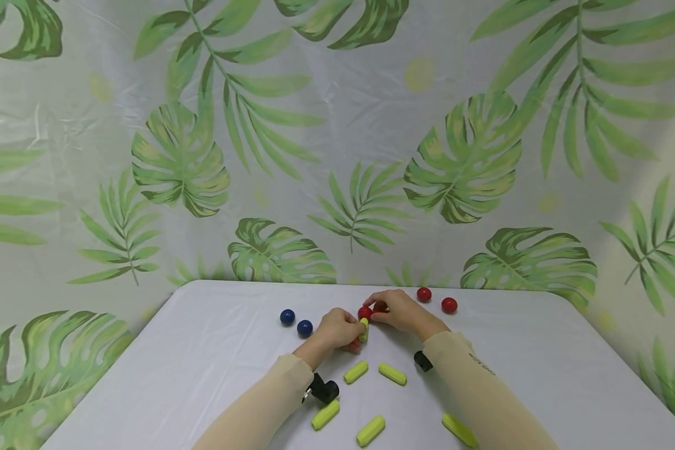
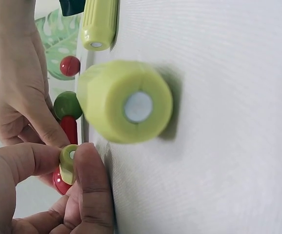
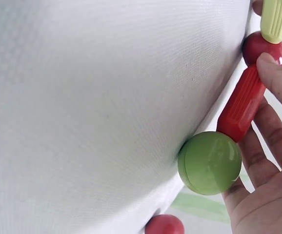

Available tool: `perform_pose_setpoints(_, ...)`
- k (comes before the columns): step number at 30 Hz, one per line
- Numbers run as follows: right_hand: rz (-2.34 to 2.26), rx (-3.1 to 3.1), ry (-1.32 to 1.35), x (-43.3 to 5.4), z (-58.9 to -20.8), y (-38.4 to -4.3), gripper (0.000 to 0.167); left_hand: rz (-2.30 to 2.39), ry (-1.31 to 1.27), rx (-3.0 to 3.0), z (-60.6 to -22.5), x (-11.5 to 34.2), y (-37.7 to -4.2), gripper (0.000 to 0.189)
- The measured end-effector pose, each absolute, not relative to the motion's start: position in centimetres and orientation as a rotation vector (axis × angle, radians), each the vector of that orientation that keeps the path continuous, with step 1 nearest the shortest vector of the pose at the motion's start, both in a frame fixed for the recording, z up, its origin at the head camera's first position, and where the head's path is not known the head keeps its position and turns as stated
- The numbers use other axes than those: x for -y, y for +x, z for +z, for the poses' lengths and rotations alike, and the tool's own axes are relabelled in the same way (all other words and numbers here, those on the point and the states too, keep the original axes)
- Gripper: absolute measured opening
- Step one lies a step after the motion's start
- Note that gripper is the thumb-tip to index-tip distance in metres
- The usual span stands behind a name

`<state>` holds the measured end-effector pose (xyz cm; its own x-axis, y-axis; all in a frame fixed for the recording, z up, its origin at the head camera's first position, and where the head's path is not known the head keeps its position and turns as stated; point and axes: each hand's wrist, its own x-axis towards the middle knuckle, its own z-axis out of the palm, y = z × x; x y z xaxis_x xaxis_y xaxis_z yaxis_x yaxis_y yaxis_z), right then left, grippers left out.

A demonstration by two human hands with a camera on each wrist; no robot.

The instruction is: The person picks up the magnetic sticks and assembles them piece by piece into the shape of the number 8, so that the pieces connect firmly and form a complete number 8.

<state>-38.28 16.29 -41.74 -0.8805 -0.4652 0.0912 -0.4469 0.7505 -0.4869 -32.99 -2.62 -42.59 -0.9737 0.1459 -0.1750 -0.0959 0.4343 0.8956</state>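
Note:
Over the middle of the white table (image 1: 214, 350) my two hands meet. My left hand (image 1: 349, 332) pinches a yellow-green stick (image 1: 363, 329) between thumb and finger, and the stick's far end sits against a red ball (image 1: 364, 312). In the left wrist view the same yellow-green stick (image 2: 69, 163) touches the red ball (image 2: 58, 181). My right hand (image 1: 390, 310) holds a red stick (image 3: 242, 102) that joins the red ball (image 3: 264, 48) to a green ball (image 3: 209, 162). The fingers (image 3: 272, 161) curl under the red stick.
Two blue balls (image 1: 287, 317) (image 1: 305, 328) lie left of the hands and two red balls (image 1: 424, 294) (image 1: 449, 305) lie to the right. Several loose yellow-green sticks (image 1: 356, 372) (image 1: 392, 374) (image 1: 370, 430) lie nearer me. A leaf-print sheet (image 1: 337, 137) hangs behind the table.

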Motion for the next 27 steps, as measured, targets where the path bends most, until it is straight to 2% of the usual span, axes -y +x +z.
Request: perform_pose_setpoints(27, -0.798, -2.9, -0.856, -16.19, -41.79, -38.77, 0.024, 1.622, 0.026, -2.427, -42.73, 2.28, -33.19, 0.009)
